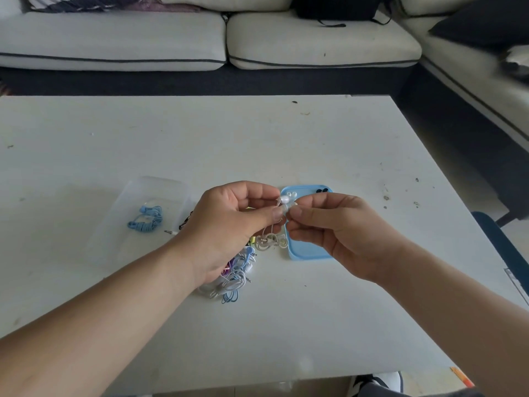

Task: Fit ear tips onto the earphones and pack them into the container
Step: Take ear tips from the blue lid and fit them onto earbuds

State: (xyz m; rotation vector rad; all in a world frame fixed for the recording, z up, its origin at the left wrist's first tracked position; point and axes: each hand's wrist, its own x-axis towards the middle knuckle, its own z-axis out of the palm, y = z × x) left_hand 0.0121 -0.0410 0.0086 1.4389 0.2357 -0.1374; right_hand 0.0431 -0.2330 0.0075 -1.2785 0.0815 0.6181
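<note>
Both grips, left hand (229,224), right hand (339,229), pinch white earphones (285,200) over blue tray (307,257) rim.

The white earphones (284,200) are up in the air, pinched between the left hand (229,224) and the right hand (337,227); their thin pale cord (267,242) hangs down in little loops; a messy pile of earphones (232,280) with white, blue and purple cords lies on the table under the left hand; the clear container (114,239) sits open on the left, with blue earphones (146,222) wound up inside; the blue tray (303,253) lies flat on the right, with small white ear tips (289,194) and black ear tips (322,191) at its far end.
</note>
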